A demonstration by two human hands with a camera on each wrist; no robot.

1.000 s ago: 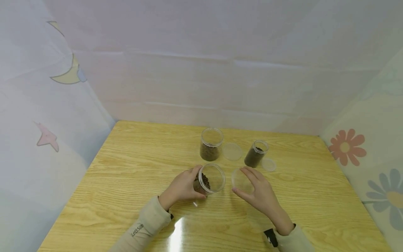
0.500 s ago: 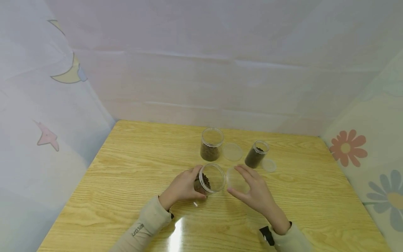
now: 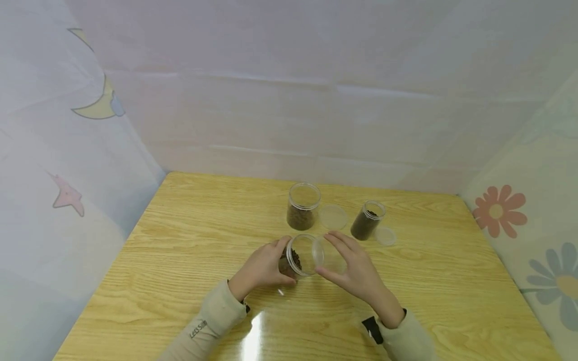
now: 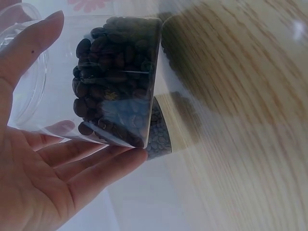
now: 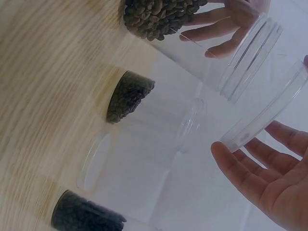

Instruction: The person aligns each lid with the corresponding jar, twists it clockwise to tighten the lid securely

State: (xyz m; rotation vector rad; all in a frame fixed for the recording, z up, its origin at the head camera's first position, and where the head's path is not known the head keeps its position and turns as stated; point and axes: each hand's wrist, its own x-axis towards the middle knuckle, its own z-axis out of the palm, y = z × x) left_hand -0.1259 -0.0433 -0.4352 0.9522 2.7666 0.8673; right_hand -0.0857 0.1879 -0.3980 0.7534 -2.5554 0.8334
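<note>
A clear jar (image 3: 295,263) partly filled with coffee beans (image 4: 113,82) leans slightly to the right in the head view, its mouth uncovered. My left hand (image 3: 262,268) grips it from the left, with the thumb on one side and the fingers on the other. Whether its base touches the table cannot be told. My right hand (image 3: 354,271) holds a clear round lid (image 5: 269,110) by its edge between thumb and fingers. This lid is close to the jar's rim (image 5: 250,57), tilted, and a narrow gap shows between them in the right wrist view.
Behind stands a wide open jar (image 3: 301,215) holding brown contents, with a flat lid (image 3: 334,217) beside it. A narrower jar (image 3: 363,225) of dark beans stands farther right, next to a small lid (image 3: 386,236). Printed cloth (image 3: 289,125) walls in the wooden table (image 3: 203,220).
My right hand has moved left with the lid, bringing it from beside the jar to its rim. My left hand and the jar have hardly moved.
</note>
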